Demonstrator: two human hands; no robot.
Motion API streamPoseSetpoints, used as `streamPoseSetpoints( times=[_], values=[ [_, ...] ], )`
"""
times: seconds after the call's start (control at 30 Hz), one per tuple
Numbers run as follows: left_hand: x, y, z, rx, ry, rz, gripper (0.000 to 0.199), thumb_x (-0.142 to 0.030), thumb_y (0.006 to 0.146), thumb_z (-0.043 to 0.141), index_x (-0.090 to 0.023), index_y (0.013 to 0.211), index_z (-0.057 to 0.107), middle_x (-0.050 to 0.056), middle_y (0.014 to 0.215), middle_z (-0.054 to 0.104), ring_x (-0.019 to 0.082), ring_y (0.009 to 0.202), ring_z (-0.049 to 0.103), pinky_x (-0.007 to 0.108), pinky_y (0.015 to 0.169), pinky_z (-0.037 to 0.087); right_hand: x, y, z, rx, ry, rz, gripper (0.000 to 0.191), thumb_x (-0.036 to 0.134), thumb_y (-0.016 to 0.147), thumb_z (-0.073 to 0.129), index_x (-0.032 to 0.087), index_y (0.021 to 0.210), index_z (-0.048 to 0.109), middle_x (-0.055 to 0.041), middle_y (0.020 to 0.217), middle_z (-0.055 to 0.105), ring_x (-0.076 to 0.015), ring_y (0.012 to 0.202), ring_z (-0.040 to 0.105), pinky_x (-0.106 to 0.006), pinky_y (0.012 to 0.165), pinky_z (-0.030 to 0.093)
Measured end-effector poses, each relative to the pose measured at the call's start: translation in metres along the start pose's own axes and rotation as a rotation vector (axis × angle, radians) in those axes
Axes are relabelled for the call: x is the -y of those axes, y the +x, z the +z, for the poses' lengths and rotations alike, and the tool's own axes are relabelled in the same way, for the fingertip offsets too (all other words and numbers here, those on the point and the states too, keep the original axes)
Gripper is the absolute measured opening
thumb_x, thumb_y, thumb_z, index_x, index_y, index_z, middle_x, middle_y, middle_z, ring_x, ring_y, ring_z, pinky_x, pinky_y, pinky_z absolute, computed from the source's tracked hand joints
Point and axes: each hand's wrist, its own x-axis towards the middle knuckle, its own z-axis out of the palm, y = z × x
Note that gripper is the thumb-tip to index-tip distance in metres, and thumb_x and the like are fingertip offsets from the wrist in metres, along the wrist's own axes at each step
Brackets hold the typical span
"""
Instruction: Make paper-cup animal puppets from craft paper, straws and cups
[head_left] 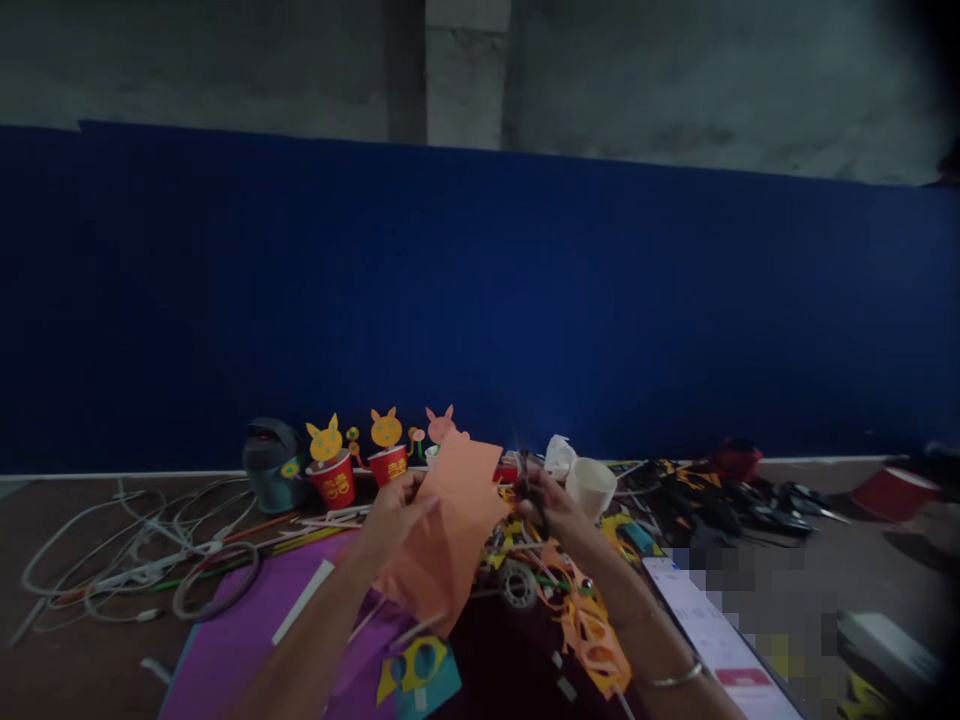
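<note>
An orange sheet of paper (pixel 457 520) is held up at the middle of the table, its right edge cut unevenly. My left hand (pixel 397 515) is closed on the sheet's left side, thumb on the front. In my right hand (pixel 555 505) is a dark pair of scissors (pixel 526 480), blades pointing up, just right of the sheet's edge. Blur and dim light hide how far the blades are apart. Orange cut-out scraps (pixel 596 640) lie below my right forearm. Behind the sheet, a pink paper animal head (pixel 440 424) shows in part.
Red cups with yellow animal heads (pixel 330 485) stand at the back left, beside a dark teal container (pixel 271 480). Looped white cables (pixel 97 565) lie left, purple paper (pixel 240 610) in front. A white cup (pixel 592 487), tape roll (pixel 517 584) and phone (pixel 712 630) are to the right.
</note>
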Motion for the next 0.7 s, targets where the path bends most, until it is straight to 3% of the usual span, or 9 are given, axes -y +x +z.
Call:
streamPoseSetpoints(
  times=[0.17, 0.37, 0.57, 0.7],
  values=[
    [0.000, 0.004, -0.006, -0.079, 0.089, 0.076, 0.023, -0.030, 0.075, 0.062, -0.015, 0.092, 0.065, 0.003, 0.080, 0.068, 0.017, 0.075, 0.061, 0.027, 0.069, 0.044, -0.004, -0.012, 0.012, 0.213, -0.046, 0.044, 0.046, 0.051, 0.067, 0.071, 0.020, 0.099, 0.060, -0.0024, 0.084, 0.059, -0.0180, 0.079, 0.056, -0.030, 0.071, 0.046],
    [-0.020, -0.005, -0.009, 0.028, 0.204, 0.085, 0.018, -0.031, 0.076, 0.061, -0.015, 0.076, 0.067, 0.001, 0.069, 0.066, 0.016, 0.066, 0.058, 0.024, 0.062, 0.042, -0.005, -0.011, 0.013, 0.375, 0.001, 0.061, 0.039, 0.042, 0.070, 0.073, 0.020, 0.102, 0.065, -0.0031, 0.092, 0.063, -0.0176, 0.084, 0.057, -0.029, 0.078, 0.044],
    [-0.031, -0.012, -0.010, 0.071, 0.187, 0.022, 0.018, -0.031, 0.076, 0.061, -0.014, 0.080, 0.068, 0.000, 0.067, 0.062, 0.013, 0.062, 0.053, 0.022, 0.058, 0.038, 0.006, -0.015, 0.018, 0.423, -0.059, 0.040, 0.042, 0.049, 0.071, 0.070, 0.017, 0.098, 0.069, -0.0025, 0.081, 0.061, -0.0133, 0.067, 0.049, -0.024, 0.062, 0.040],
    [-0.035, -0.013, -0.008, 0.043, 0.156, 0.004, 0.021, -0.035, 0.073, 0.064, -0.014, 0.070, 0.065, -0.002, 0.059, 0.058, 0.011, 0.056, 0.049, 0.021, 0.054, 0.035, 0.002, -0.015, 0.020, 0.374, -0.046, 0.037, 0.041, 0.050, 0.073, 0.068, 0.016, 0.096, 0.070, 0.0016, 0.067, 0.053, -0.0070, 0.053, 0.036, -0.019, 0.049, 0.029]
  ],
)
